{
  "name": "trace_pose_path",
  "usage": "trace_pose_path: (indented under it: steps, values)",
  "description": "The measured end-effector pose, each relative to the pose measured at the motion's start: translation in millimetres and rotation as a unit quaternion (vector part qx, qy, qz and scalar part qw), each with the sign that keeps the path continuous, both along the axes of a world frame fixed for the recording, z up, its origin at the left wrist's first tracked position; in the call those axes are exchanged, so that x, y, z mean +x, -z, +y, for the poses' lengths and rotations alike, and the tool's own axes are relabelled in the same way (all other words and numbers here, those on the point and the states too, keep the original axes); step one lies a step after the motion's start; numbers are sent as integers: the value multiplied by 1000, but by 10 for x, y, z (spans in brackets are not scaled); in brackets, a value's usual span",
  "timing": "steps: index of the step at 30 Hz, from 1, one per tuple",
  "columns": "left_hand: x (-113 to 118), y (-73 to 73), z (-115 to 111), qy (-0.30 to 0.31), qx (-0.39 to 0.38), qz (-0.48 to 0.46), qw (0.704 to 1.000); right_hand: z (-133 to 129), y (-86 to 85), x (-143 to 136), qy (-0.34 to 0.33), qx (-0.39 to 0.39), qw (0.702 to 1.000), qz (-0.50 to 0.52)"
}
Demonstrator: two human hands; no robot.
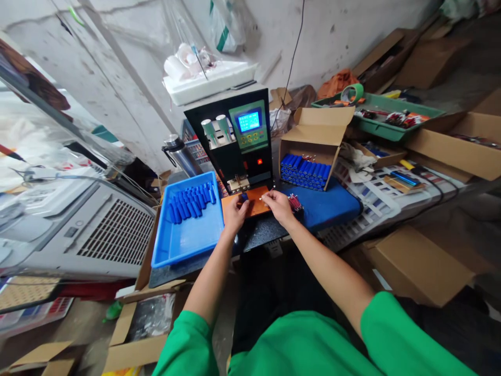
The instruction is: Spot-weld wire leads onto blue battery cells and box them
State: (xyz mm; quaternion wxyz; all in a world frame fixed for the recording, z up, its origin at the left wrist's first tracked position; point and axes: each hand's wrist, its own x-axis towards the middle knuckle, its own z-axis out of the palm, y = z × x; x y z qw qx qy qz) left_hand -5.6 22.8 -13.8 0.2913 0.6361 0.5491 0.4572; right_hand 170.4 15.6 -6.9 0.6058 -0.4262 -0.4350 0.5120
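Observation:
My left hand (235, 213) is closed around a blue cylindrical battery cell (245, 197), mostly hidden by the fingers. It rests at the orange work plate (256, 202), just below the electrodes (238, 183) of a black spot welder (250, 156) with a lit screen. To the right, over the same plate, my right hand (278, 206) pinches a thin lead whose small white end (262, 198) sticks out at the fingertips. A bundle of red and white wires (295, 202) lies just beside the right hand. Left of the plate, a blue tray (188, 245) holds several blue cells (191, 202).
An open cardboard box (313, 133) stacked with blue cells stands right of the welder. A steel flask (183, 155) is behind the tray. Farther right sits a green tray (395, 130) with wires and tape. Foam with white rolls (207, 81) tops the welder.

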Motion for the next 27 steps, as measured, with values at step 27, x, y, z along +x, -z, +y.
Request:
trace_pose_path:
  steps: [27]
  values:
    - [14,64,-29,-14,36,25,999,360,140,-507,-22,57,998,-7]
